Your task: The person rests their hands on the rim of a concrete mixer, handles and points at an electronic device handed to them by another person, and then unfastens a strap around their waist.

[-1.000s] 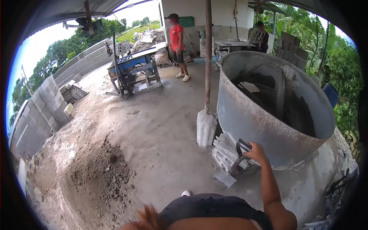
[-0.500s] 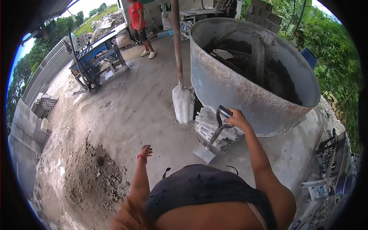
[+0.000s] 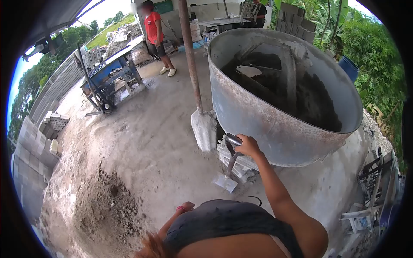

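My right hand [image 3: 248, 145] is wrapped round the D-shaped grip of a shovel [image 3: 231, 165]. The shovel is upright, slightly tilted, with its pale metal blade low near the floor. Just behind it lies a stack of grey slatted pieces [image 3: 241, 160], beside the foot of a large round metal mixer drum [image 3: 275, 109]. Dark material and a mixing arm show inside the drum. My left hand [image 3: 187, 206], with a pink band at the wrist, is close against my torso. Its fingers are mostly hidden, and I see nothing held in it.
A rusty post [image 3: 192, 60] on a concrete footing stands left of the drum. A heap of gravelly sand [image 3: 109, 202] lies at left. Farther back are a blue metal machine [image 3: 112, 73] and a person in a red shirt [image 3: 154, 30]. Concrete blocks [image 3: 32, 142] line the left edge.
My left hand has drawn in from the left toward my torso. My right hand and the shovel grip have shifted slightly left and lower in view. The camera has tilted up a little.
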Demonstrator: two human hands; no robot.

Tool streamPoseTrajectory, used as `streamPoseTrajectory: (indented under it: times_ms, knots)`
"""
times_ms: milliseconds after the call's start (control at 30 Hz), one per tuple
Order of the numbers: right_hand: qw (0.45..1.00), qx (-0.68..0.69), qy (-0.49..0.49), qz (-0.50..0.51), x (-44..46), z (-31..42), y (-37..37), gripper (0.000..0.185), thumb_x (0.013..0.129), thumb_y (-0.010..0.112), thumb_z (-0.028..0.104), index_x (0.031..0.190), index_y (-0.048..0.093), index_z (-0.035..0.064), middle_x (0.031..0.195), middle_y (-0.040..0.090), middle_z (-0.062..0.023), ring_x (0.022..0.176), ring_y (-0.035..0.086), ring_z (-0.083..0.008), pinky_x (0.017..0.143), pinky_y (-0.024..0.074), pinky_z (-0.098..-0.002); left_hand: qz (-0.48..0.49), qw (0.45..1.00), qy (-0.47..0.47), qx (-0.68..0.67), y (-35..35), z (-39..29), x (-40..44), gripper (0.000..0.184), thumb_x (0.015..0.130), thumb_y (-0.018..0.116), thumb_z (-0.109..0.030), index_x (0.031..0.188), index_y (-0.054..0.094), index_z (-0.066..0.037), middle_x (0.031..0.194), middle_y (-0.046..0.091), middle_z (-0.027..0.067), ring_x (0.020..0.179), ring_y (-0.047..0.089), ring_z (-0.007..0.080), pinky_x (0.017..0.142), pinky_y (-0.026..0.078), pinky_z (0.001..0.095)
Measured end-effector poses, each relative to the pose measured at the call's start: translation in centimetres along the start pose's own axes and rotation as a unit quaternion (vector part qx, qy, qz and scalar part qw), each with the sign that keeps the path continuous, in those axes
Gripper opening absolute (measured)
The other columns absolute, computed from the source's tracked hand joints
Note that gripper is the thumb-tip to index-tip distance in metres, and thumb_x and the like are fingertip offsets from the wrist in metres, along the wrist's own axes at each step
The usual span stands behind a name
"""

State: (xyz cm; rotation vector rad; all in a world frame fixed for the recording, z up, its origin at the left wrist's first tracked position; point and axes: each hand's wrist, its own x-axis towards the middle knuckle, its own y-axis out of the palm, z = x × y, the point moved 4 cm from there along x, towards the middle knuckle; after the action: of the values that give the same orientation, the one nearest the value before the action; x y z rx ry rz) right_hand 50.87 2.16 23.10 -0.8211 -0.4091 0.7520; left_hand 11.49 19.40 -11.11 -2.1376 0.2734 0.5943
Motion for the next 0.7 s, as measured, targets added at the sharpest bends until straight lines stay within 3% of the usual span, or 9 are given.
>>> streamPoseTrajectory:
  times_ms: [33, 133, 167, 233, 333, 467, 533, 600, 700]
  knots:
    - [1.000, 0.000, 0.000, -0.009, -0.5, -0.6, 0.0, 0.052, 0.061, 0.071, 0.024, 0.110, 0.061, 0.0126, 0.092, 0.067, -0.0137, 0.084, 0.065, -0.0317, 0.076, 0.0505, -0.0388, 0.006, 0.996, 0.034, 0.079, 0.0, 0.1, -0.4, 0.021, 0.079, 0.058, -0.024, 0.087, 0.062, -0.005, 0.095, 0.064, 0.0150, 0.098, 0.058, 0.0333, 0.084, 0.048, 0.0404]
    - [1.000, -0.015, -0.017, -0.018, -0.8, -1.2, -0.3, 0.048, 0.062, 0.070, 0.024, 0.108, 0.061, 0.0114, 0.089, 0.067, -0.0147, 0.082, 0.065, -0.0315, 0.074, 0.0506, -0.0399, 0.010, 0.993, -0.103, -0.050, -0.3, 0.5, -1.0, 0.020, 0.080, 0.056, -0.024, 0.089, 0.063, -0.007, 0.094, 0.064, 0.0150, 0.098, 0.059, 0.0316, 0.084, 0.048, 0.0392]
    - [0.999, -0.034, -0.017, -0.024, -1.0, -1.6, -0.3, 0.047, 0.063, 0.070, 0.023, 0.107, 0.060, 0.0107, 0.088, 0.067, -0.0146, 0.081, 0.065, -0.0315, 0.073, 0.0504, -0.0401, 0.100, 0.981, -0.141, -0.088, -0.1, 0.1, -1.0, 0.022, 0.081, 0.054, -0.023, 0.093, 0.063, -0.007, 0.096, 0.063, 0.0164, 0.098, 0.059, 0.0298, 0.083, 0.049, 0.0393]
    - [0.996, -0.076, -0.020, -0.035, -1.0, -2.4, 0.0, 0.044, 0.064, 0.069, 0.022, 0.105, 0.060, 0.0093, 0.087, 0.066, -0.0143, 0.080, 0.064, -0.0316, 0.072, 0.0501, -0.0404, 0.086, 0.985, -0.121, -0.091, 0.3, -0.4, -0.3, 0.024, 0.082, 0.053, -0.023, 0.097, 0.062, -0.007, 0.097, 0.063, 0.0161, 0.096, 0.061, 0.0293, 0.081, 0.049, 0.0392]
    - [0.974, -0.137, -0.102, -0.148, -1.9, -2.4, -0.8, 0.042, 0.065, 0.070, 0.022, 0.103, 0.059, 0.0081, 0.086, 0.062, -0.0124, 0.081, 0.062, -0.0310, 0.073, 0.0490, -0.0401, 0.106, 0.986, -0.101, -0.083, 1.4, -0.5, 1.0, 0.025, 0.083, 0.053, -0.024, 0.099, 0.061, -0.007, 0.097, 0.063, 0.0159, 0.095, 0.061, 0.0293, 0.081, 0.050, 0.0394]
    - [0.948, -0.198, -0.129, -0.211, -3.0, -3.0, -1.5, 0.041, 0.066, 0.069, 0.015, 0.105, 0.058, 0.0086, 0.095, 0.053, -0.0092, 0.093, 0.050, -0.0272, 0.081, 0.0396, -0.0406, 0.129, 0.985, -0.086, -0.076, 1.4, -0.7, 2.4, 0.026, 0.084, 0.052, -0.024, 0.101, 0.060, -0.007, 0.097, 0.063, 0.0156, 0.094, 0.061, 0.0292, 0.080, 0.050, 0.0396]
    - [0.950, -0.201, -0.089, -0.220, -3.4, -3.4, -0.9, 0.047, 0.065, 0.064, 0.004, 0.110, 0.053, 0.0058, 0.103, 0.047, -0.0121, 0.100, 0.044, -0.0284, 0.083, 0.0359, -0.0410, 0.138, 0.984, -0.079, -0.074, 1.0, -1.0, 3.3, 0.027, 0.084, 0.052, -0.025, 0.102, 0.059, -0.006, 0.097, 0.063, 0.0154, 0.094, 0.061, 0.0292, 0.079, 0.050, 0.0397]
    - [0.951, -0.206, -0.050, -0.225, -3.7, -4.0, -0.2, 0.057, 0.065, 0.063, 0.002, 0.120, 0.047, 0.0047, 0.105, 0.045, -0.0129, 0.100, 0.043, -0.0298, 0.083, 0.0355, -0.0420, 0.151, 0.983, -0.074, -0.073, 0.9, -1.2, 4.1, 0.027, 0.084, 0.052, -0.025, 0.103, 0.059, -0.006, 0.098, 0.063, 0.0152, 0.093, 0.061, 0.0291, 0.079, 0.050, 0.0399]
    - [0.952, -0.194, 0.014, -0.237, -4.7, -3.6, 0.0, 0.074, 0.067, 0.063, 0.004, 0.135, 0.033, 0.0051, 0.124, 0.036, -0.0181, 0.117, 0.035, -0.0365, 0.094, 0.0309, -0.0499, 0.172, 0.978, -0.072, -0.095, 0.5, -1.7, 6.6, 0.029, 0.085, 0.052, -0.025, 0.105, 0.058, -0.006, 0.098, 0.063, 0.0150, 0.092, 0.061, 0.0291, 0.078, 0.050, 0.0401]
